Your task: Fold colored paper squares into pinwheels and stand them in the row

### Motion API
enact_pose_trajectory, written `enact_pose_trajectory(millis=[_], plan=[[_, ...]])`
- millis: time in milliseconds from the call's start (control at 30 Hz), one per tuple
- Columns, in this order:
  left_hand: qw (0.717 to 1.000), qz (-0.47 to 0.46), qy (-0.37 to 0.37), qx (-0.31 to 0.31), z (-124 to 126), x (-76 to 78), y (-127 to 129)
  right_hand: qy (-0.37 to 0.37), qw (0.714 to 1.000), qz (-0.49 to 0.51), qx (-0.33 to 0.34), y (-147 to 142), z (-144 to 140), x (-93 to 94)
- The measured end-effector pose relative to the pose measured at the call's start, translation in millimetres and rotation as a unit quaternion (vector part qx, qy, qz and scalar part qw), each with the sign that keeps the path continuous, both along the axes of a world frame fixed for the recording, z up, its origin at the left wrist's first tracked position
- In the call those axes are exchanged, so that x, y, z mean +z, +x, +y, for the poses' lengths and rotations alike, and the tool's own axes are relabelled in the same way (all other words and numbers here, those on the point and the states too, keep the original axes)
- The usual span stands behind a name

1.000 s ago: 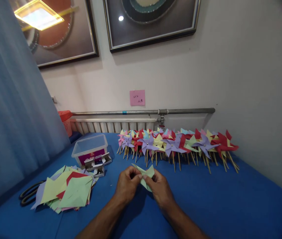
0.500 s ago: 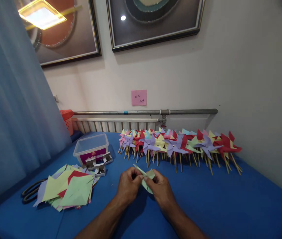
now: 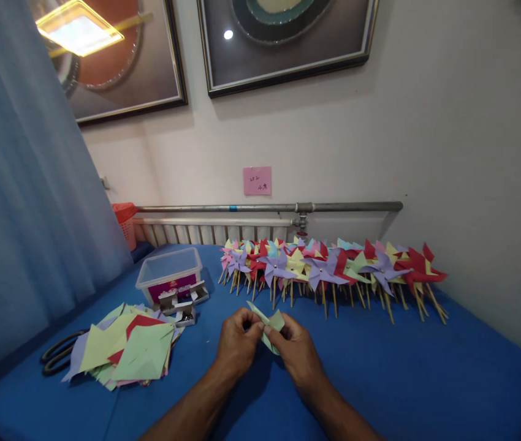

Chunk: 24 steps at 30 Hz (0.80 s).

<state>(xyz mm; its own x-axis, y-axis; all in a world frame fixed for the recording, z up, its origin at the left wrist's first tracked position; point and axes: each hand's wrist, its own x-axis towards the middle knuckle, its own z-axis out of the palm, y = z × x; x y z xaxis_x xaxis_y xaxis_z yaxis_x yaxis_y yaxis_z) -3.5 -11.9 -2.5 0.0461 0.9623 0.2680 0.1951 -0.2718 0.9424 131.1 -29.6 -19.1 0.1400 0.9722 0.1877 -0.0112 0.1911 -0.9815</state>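
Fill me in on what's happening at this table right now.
A person holds a light green paper piece between both hands, the left hand and right hand pinching it above the blue table. A row of finished paper pinwheels on sticks lies along the wall. To the left sit a pile of cut coloured paper, scissors, a clear plastic box and small open boxes.
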Motion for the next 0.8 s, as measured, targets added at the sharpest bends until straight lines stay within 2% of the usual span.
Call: enact_pose_trajectory(millis=[67, 167, 267, 333, 467, 667, 800], plan=[[1.0, -0.012, -0.004, -0.009, 0.4, -0.3, 0.7, -0.007, 1.0, 0.025, -0.003, 1.4, 2.6, -2.9], [0.997, -0.076, -0.026, -0.014, 3.4, 0.2, 0.6, -0.018, 0.998, 0.063, -0.007, 5.0, 6.8, -8.4], [0.983, -0.162, -0.084, -0.012, 7.0, 2.1, -2.1, -0.022, 0.996, 0.083, -0.002, 7.7, 8.2, -10.4], [0.972, -0.193, -0.128, -0.043, 7.9, 3.0, -4.2, -0.021, 0.996, 0.086, 0.005, 7.7, 7.1, -8.9], [0.953, -0.208, -0.191, -0.107, 6.2, 2.0, -4.9, -0.016, 0.996, 0.078, 0.029, 4.5, 4.4, -3.9], [0.954, -0.204, -0.204, -0.082, 5.6, 1.1, -0.7, 0.0, 0.997, 0.072, 0.022, 1.1, 4.9, -4.4], [0.952, -0.206, -0.202, -0.105, 6.2, 1.5, -0.3, -0.007, 0.999, 0.051, 0.005, 1.8, 4.4, -4.7]])
